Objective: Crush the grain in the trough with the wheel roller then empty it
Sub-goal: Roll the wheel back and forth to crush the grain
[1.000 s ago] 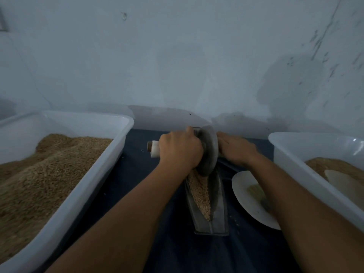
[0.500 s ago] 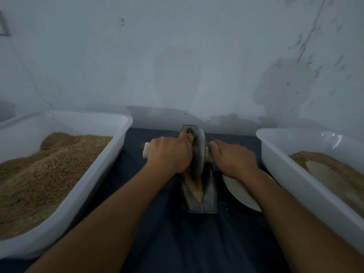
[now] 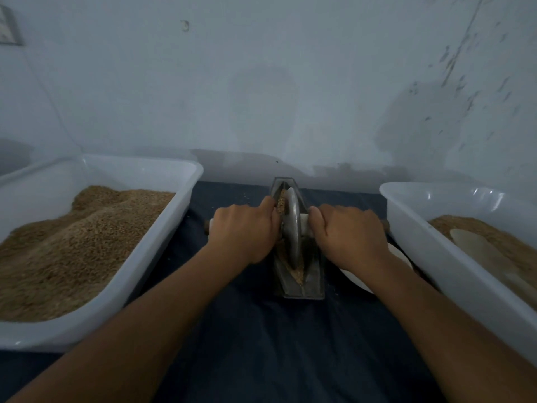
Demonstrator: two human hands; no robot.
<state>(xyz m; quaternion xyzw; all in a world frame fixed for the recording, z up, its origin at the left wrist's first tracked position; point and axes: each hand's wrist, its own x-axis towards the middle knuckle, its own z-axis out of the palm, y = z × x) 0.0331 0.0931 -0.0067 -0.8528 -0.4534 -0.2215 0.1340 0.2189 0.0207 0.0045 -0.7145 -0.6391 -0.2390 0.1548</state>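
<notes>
Left hand (image 3: 244, 231) is gripping the left end of the wheel roller's axle handle (image 3: 303, 221), fingers curled tight round it. Right hand (image 3: 350, 234) is gripping the right end the same way, knuckles up. Wheel roller (image 3: 293, 225) is standing upright on edge between the two hands, its disc sitting down in the trough (image 3: 299, 274), about mid-length. Trough is lying lengthwise away from the person, directly under and between both hands, resting on the dark cloth (image 3: 261, 344). Grain (image 3: 296, 271) is lying in the trough's groove in front of the disc on the near side, and more is showing behind the disc just beyond the left hand's fingertips. A few loose grains are scattered on the cloth beside the trough.

Well left of the left hand, a white tub (image 3: 162, 239) is holding a heaped pile of grain. Just right of the right hand, a second white tub (image 3: 418, 245) is holding grain with a pale flat item (image 3: 476, 245) lying on it; cannot tell what it is. A white plate (image 3: 357, 282) is sitting under the right wrist, partly hidden, between trough and right tub. Pale wall (image 3: 261, 82) is standing beyond both hands.
</notes>
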